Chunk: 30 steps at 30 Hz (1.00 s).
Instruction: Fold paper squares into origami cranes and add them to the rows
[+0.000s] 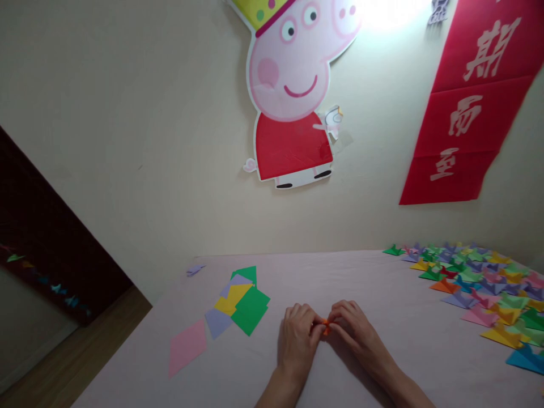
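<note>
A small folded piece of orange paper (325, 326) is pinched between both of my hands on the pale pink table (297, 272). My left hand (297, 340) rests on the tabletop with its fingers curled onto the paper's left side. From the right, my right hand (352, 328) presses the same paper with closed fingertips. Most of the paper is hidden by my fingers.
Flat sheets lie to the left: a pink sheet (187, 345), a green sheet (250, 309), yellow and lilac ones. Several folded paper cranes (480, 283) cover the table's right side. A small lilac folded piece (194, 270) sits at the far left edge. The wall carries a cartoon pig cutout (293, 113) and a red banner (471, 102).
</note>
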Available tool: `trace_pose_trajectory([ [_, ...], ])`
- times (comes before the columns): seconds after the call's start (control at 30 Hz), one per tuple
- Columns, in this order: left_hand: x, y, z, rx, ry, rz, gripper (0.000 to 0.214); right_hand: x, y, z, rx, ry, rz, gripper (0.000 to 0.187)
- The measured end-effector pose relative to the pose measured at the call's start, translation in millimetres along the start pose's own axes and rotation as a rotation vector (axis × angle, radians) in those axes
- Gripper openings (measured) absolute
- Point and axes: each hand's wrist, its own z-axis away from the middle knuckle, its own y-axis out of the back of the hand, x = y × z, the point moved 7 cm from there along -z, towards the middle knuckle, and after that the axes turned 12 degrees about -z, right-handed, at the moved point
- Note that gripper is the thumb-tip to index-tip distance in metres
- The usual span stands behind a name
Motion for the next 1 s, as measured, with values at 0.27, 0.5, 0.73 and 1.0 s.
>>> trace_pose_trajectory([
  [0.27, 4, -3.5, 1, -0.018, -0.012, 0.023, 0.013, -6, 1, -1, 0.007, 0.039, 0.021, 0.020],
  [0.5, 4, 8.0, 1, 0.047, 0.025, 0.028, 0.015, 8, 20, 2, 0.264, -0.062, -0.054, 0.025],
  [0.73, -5, 8.1, 2, 0.113, 0.129, 0.214, 0.012, 8, -11, -1, 0.184, -0.221, -0.240, 0.028],
  [1.0, -12, -23.6, 5, -0.067, 0.300, 0.585, 0.010, 15, -8, 0, 0.286, -0.282, -0.451, 0.031],
])
